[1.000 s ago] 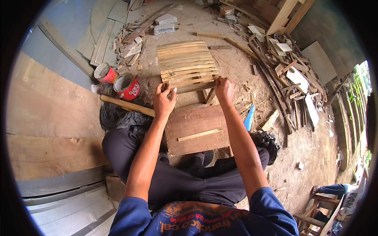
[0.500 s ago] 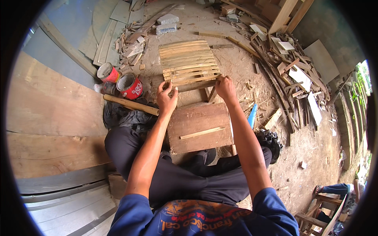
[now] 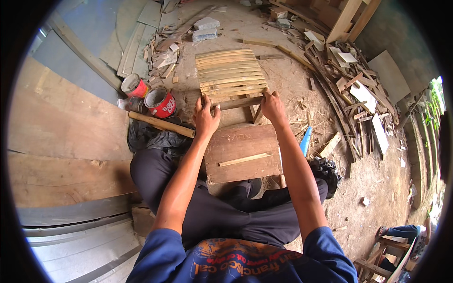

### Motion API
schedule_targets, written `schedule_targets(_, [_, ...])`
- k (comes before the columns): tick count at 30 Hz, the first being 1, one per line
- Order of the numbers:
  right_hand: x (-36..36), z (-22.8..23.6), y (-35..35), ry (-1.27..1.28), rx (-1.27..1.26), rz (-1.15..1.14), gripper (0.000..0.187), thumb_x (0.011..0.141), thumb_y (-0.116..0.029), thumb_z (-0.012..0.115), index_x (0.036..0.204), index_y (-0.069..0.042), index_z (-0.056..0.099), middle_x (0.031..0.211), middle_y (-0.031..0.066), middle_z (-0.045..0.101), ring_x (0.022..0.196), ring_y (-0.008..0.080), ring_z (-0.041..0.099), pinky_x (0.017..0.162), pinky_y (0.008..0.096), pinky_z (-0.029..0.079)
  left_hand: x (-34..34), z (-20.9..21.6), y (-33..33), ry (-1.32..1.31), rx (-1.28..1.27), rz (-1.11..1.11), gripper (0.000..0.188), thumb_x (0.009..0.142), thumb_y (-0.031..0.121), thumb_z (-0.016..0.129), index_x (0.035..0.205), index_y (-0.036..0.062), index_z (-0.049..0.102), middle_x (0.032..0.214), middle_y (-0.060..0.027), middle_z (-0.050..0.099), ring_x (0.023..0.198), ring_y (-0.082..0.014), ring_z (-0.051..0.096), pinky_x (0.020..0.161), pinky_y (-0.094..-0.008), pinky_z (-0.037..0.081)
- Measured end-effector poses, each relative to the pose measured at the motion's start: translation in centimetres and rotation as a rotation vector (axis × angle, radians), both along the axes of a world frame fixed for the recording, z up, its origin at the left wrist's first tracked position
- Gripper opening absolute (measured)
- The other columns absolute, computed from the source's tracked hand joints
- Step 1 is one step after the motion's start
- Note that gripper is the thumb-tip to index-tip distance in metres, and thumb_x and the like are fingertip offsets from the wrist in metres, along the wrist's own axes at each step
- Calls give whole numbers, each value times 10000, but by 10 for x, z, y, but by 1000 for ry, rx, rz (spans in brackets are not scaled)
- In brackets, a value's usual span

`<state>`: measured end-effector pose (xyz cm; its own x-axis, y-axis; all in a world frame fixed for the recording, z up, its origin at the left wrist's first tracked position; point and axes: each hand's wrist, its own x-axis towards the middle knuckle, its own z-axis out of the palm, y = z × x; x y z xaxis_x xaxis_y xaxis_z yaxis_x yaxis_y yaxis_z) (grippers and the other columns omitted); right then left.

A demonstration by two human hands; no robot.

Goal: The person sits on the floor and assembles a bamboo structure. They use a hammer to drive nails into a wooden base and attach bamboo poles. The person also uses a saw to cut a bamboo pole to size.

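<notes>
A slatted wooden panel (image 3: 230, 70) lies in front of me, its pale narrow strips set side by side across a frame. At its near edge, my left hand (image 3: 206, 119) has its fingers curled at the left end of the nearest wooden slat (image 3: 238, 93), the thumb lower beside the frame's crossbar (image 3: 239, 103). My right hand (image 3: 274, 107) is closed at the slat's other end, its fingertips partly hidden by the knuckles. Nearer to me stands a brown wooden board or box top (image 3: 243, 172), with one loose strip (image 3: 245, 159) lying on it.
Two red paint cans (image 3: 160, 104) stand on the left, near a bamboo pole (image 3: 163, 124) and black plastic. Scrap wood (image 3: 358, 94) is heaped on the right. A blue object (image 3: 306, 140) lies beside my right forearm. Grey blocks (image 3: 205, 35) sit farther off. Another person's leg (image 3: 401, 231) shows at lower right.
The nearest slat has moved away from me, closer against the other strips, with both hands at its ends. The left thumb has shifted away from the slat. The whole view has shifted slightly.
</notes>
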<state>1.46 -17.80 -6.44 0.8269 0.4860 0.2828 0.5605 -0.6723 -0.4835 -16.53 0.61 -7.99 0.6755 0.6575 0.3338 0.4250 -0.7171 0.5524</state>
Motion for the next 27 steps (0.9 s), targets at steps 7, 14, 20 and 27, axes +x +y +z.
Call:
schedule_targets(7, [-7, 0, 5, -8, 119, -71, 385, 895, -166, 534, 1241, 5, 547, 1011, 296, 591, 873, 467, 624, 769, 514, 524, 0, -1, 7, 59, -76, -65, 644, 928, 440, 567, 1471, 131, 413, 1500, -263, 301, 1351, -451, 355, 1003, -633, 354])
schedule_targets(14, [2, -9, -5, -82, 178, 10, 316, 918, -205, 580, 1136, 20, 615, 872, 235, 625, 789, 399, 641, 702, 460, 526, 2, -6, 4, -78, -82, -56, 611, 906, 381, 624, 1433, 113, 469, 1478, -267, 340, 1331, -428, 398, 1022, -591, 365])
schedule_targets(20, [-11, -2, -27, 350, 736, -151, 304, 939, -265, 671, 1046, 19, 645, 709, 36, 593, 612, 119, 552, 578, 255, 458, 3, -1, 4, -274, -16, -132, 435, 889, 323, 667, 1255, 87, 653, 1411, -233, 452, 1292, -394, 448, 1055, -535, 358])
schedule_targets(27, [-48, -98, -175, 871, 1833, -324, 154, 950, -105, 617, 1037, 19, 589, 822, 49, 602, 672, 124, 573, 592, 244, 486, -12, 22, 8, -383, -157, -123, 254, 896, 215, 673, 1099, 69, 717, 1260, -153, 597, 1204, -299, 536, 1045, -410, 405])
